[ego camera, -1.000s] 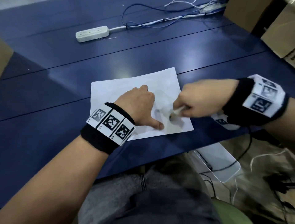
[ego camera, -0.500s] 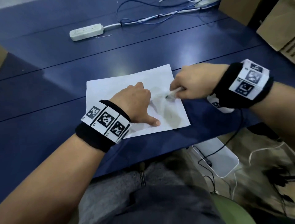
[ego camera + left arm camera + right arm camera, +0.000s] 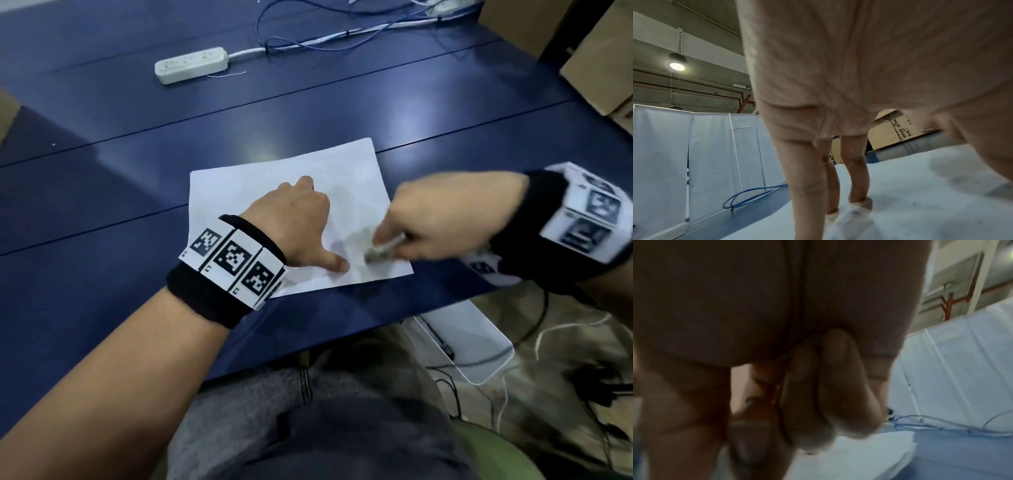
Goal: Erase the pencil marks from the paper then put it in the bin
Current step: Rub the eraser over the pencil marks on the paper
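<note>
A white paper (image 3: 239, 185) lies on the blue table (image 3: 102, 240) near its front edge, with faint grey pencil smudges (image 3: 346, 205) on its right half. My left hand (image 3: 294, 222) presses down on the middle of the paper, fingertips (image 3: 859, 204) and thumb planted on the sheet (image 3: 920, 186). My right hand (image 3: 445, 219) grips a slim white eraser (image 3: 387, 245), blurred by motion. The eraser's dark tip touches the paper close to my left thumb, by the near right corner. The right wrist view shows curled fingers (image 3: 838, 386) above the paper (image 3: 849, 459).
A white translucent bin (image 3: 493, 370) stands on the floor just below the table's right front edge, among cables. A white power strip (image 3: 190, 65) and blue and white cables (image 3: 325, 37) lie at the back of the table. Cardboard boxes (image 3: 599, 68) stand at the right.
My right hand has swept with the eraser from the paper's upper right area back down toward the near right corner, as it was a second ago. The left hand has stayed pressed on the sheet.
</note>
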